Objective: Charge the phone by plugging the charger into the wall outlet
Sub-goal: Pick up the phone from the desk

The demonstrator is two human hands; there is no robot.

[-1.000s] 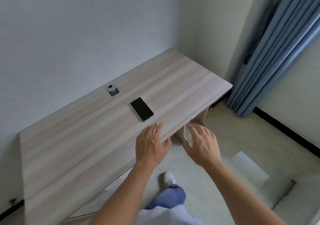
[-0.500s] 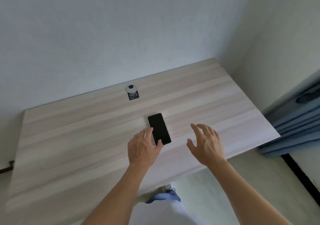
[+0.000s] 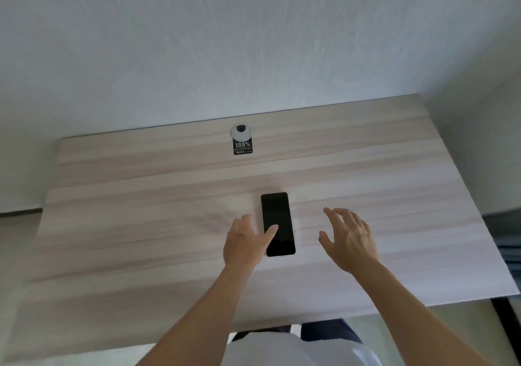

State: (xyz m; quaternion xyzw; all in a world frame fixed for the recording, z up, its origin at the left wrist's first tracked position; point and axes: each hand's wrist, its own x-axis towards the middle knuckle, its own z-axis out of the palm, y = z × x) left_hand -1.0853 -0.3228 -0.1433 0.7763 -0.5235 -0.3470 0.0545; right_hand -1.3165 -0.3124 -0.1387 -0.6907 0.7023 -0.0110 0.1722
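Our phone (image 3: 278, 224) lies flat and face up on the pale wooden desk (image 3: 141, 224), roughly in the middle of it, its long side running away from us. That suits a pick-up from either long edge, and our hands are set for just that. Our left hand (image 3: 245, 239) hangs over the phone's near left edge with the fingers spread and loose, the thumb (image 3: 270, 232) lying across the dark screen; whether it presses on the glass or only floats above it, we cannot tell. Our right hand (image 3: 349, 239) is just to the right of the phone, apart from it, fingers curled and splayed, gripping nothing. Neither hand has closed on anything, so we judge that the phone is about to be lifted and that the charging itself has not begun.

Further back, near the wall (image 3: 253, 41), sits a round metal cable hole (image 3: 240, 132) with a small black sticker (image 3: 242, 147) just in front of it (it reads "100%", the finer print being too small to make out). The hole is well apart from the phone and does not hinder us.

Nothing on the desk blocks either hand. What does stand in our way is what is missing: we see no charger, no cable and no wall outlet anywhere in view, so they would need finding first. A strip of dark skirting (image 3: 504, 332) shows at the far right, beside the desk's edge.
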